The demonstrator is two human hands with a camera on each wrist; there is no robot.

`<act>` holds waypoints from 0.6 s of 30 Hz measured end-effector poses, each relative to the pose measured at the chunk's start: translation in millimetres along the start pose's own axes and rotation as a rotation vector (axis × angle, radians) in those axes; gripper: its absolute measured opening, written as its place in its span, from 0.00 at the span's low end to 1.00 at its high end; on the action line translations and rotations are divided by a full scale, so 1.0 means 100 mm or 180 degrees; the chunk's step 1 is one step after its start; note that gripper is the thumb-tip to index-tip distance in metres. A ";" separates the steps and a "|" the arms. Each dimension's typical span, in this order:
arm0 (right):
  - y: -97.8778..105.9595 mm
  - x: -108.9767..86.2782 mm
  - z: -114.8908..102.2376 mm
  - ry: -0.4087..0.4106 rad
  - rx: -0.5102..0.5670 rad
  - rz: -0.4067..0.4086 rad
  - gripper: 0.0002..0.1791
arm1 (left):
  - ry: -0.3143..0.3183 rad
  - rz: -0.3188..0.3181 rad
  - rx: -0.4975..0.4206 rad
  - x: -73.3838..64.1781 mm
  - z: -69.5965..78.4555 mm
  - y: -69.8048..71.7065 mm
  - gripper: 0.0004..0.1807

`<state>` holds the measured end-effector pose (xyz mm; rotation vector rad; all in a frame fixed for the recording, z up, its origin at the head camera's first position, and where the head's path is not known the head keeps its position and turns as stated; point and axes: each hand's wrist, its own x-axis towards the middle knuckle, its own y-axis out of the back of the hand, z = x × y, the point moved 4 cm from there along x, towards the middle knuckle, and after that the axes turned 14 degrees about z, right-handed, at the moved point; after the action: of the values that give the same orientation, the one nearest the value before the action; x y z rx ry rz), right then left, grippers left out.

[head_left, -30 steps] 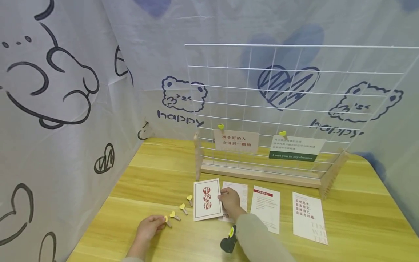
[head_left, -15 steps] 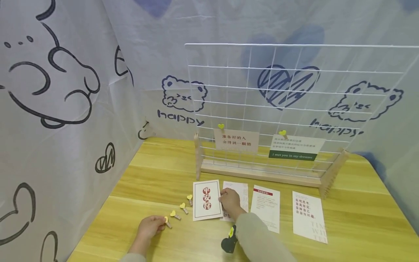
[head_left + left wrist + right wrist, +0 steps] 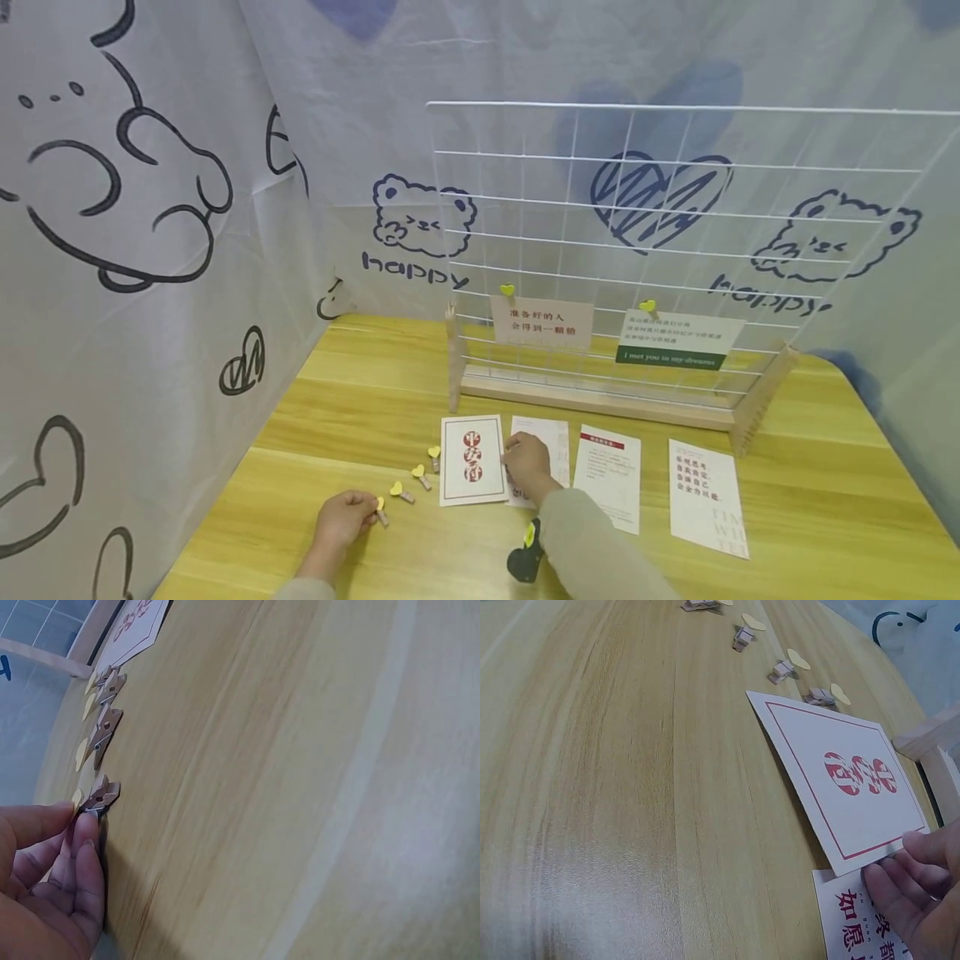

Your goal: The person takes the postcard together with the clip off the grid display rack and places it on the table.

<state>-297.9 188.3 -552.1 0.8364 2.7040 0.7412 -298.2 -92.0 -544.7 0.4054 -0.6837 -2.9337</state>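
My left hand [image 3: 342, 518] pinches a small wooden clothespin [image 3: 101, 793] by its yellow heart, between thumb and fingertips. It is the nearest of a slanting row of such clips; another heart clothespin [image 3: 402, 492] lies just beyond it. My right hand [image 3: 528, 462] grips the right edge of a white card [image 3: 472, 460] with a red border and red round characters. In the right wrist view the thumb is on top of this card [image 3: 862, 776], fingers underneath, and its edge is raised off the table. Beneath that hand lies a second printed card [image 3: 847, 919], partly covered.
A white wire grid [image 3: 573, 208] stands on a wooden base [image 3: 600, 404] behind. Two cards hang from it by heart clips, one of them a green-banded card [image 3: 675, 340]. Two more cards lie right, including a red-headed card [image 3: 609, 479]. A black heart-shaped piece [image 3: 525, 560] is beside the right sleeve.
The card in my right hand has shifted slightly left and sits straighter. The clothespin in my left hand has turned a little; both hands stay nearly in place.
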 end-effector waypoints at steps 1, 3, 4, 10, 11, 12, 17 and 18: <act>0.00 0.00 0.00 -0.0020 0.0035 -0.0013 0.06 | 0.0002 0.0018 -0.0011 0.00 0.00 0.00 0.11; 0.01 -0.01 0.02 -0.0087 0.0162 -0.0069 0.07 | 0.0003 0.0063 -0.0013 0.00 0.01 -0.01 0.11; 0.01 -0.01 0.02 -0.0119 0.0204 -0.0101 0.07 | 0.0007 0.0085 -0.0015 0.00 0.02 -0.01 0.10; 0.05 -0.03 0.04 -0.0302 0.0573 -0.0365 0.10 | 0.0013 0.0179 -0.0043 -0.01 0.05 -0.02 0.10; 0.06 -0.03 0.04 -0.0295 0.0621 -0.0393 0.11 | 0.0004 0.0178 -0.0033 -0.01 0.05 -0.02 0.10; 0.08 -0.02 0.04 -0.0296 0.0659 -0.0418 0.12 | 0.0002 0.0186 -0.0030 -0.01 0.06 -0.02 0.10; 0.16 0.02 0.04 -0.0176 0.0616 -0.0417 0.13 | -0.0002 0.0178 0.0035 0.00 0.06 -0.01 0.13; 0.18 0.03 0.04 -0.0172 0.0612 -0.0413 0.13 | -0.0006 0.0168 0.0048 0.01 0.07 0.00 0.14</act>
<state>-290.9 204.2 -546.4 0.7005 2.7807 0.4304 -300.6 -88.9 -539.4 0.3801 -0.7063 -2.8815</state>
